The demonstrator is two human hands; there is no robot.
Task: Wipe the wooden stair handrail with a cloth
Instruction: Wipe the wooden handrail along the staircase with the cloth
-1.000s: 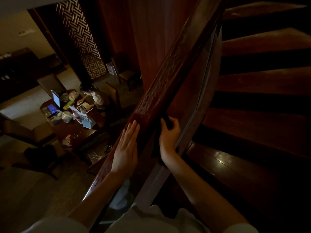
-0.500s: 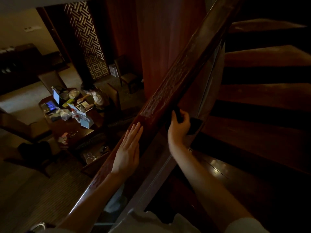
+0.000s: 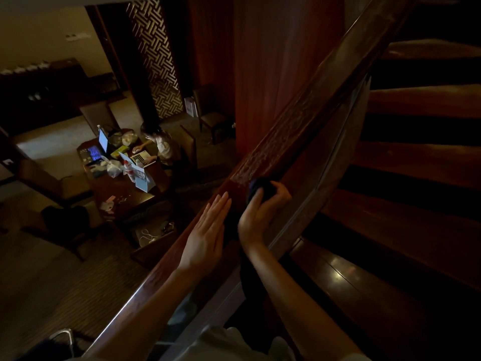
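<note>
Right hand (image 3: 256, 212) grips one dark cloth (image 3: 261, 187) on handrail (image 3: 307, 118); left hand (image 3: 205, 235) flat, fingers together.

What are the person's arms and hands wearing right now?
Nothing: the left hand and right hand are bare, as are the forearms. No gloves, watch or rings show in the dim light. A pale top shows at the bottom edge.
</note>
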